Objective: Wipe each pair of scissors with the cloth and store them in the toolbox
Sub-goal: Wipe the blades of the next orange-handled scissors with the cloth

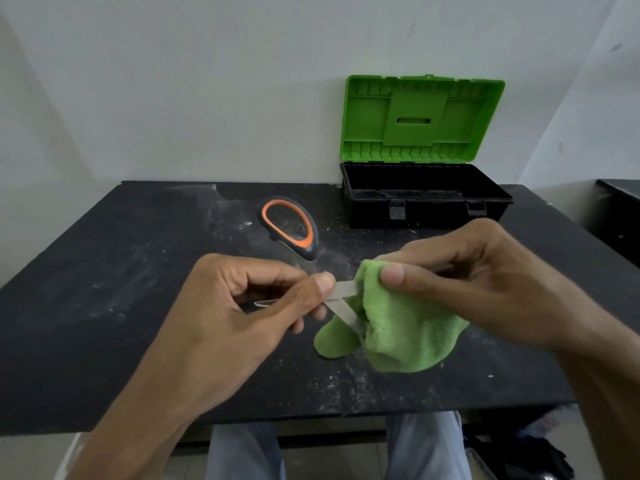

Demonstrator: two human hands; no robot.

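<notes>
Now the left hand (249, 306) grips the scissors (341, 289) near the pivot, thumb pressed on the metal, fingers curled round the lower handle; the blades stand spread in a V, above the black, dusty table (104, 306); the orange-lined handle loop (310, 249) sticks out beyond the knuckles. The right hand (485, 282) pinches the green cloth (408, 330) round the upper blade, thumb on top; the rest of the cloth hangs down to the table. The toolbox (426, 202) sits at the back right against the wall, well apart from the hands, its green lid (420, 119) standing upright.
</notes>
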